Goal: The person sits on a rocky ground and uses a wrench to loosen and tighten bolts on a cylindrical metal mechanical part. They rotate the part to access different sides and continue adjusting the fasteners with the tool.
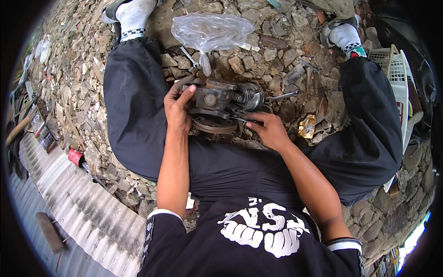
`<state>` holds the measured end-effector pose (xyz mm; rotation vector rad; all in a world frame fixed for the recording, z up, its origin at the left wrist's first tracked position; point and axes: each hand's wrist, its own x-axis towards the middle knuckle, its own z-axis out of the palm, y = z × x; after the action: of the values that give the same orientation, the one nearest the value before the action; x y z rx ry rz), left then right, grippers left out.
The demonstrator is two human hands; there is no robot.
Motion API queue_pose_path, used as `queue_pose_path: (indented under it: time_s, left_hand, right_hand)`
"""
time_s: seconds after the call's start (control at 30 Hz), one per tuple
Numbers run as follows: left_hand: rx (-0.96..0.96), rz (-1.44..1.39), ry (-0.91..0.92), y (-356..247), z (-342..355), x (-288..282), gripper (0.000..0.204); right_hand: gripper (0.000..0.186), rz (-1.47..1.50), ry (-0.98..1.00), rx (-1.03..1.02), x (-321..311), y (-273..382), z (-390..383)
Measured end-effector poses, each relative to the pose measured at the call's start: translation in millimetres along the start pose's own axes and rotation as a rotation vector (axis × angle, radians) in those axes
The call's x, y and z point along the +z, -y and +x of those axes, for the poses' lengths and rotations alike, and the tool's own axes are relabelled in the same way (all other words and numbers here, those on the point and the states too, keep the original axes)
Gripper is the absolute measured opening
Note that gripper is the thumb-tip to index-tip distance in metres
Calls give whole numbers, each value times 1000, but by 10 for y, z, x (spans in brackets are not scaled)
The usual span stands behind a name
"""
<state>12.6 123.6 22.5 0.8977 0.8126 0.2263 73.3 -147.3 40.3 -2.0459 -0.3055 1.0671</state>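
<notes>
Right fingers [258,117] seemingly hide part of a tool [238,119].

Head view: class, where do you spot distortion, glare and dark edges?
In the head view, the corrugated sheet curves along the rim; the same view shows shiny highlights on the plastic bag; a blown-out patch glares at the head view's lower right, with black corners.

A greasy, dark metal machine part [213,98] sits mid-scene, its wide round disc [214,126] with a rusty brown edge on the near side, its silvery round end [253,96] facing right. A slim, shiny metal tool [239,119] slants toward the disc from its right.
</notes>
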Motion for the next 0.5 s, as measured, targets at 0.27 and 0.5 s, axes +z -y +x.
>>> queue_pose_path:
  time_s: [0.27, 0.5]
  left_hand:
    - [10, 31, 15, 11, 47, 5, 33]
    - [13, 63, -8, 3, 67, -18, 32]
  right_hand:
    - [20, -14, 48, 69, 40, -27, 122]
    - [23, -145, 38, -78, -38, 216, 55]
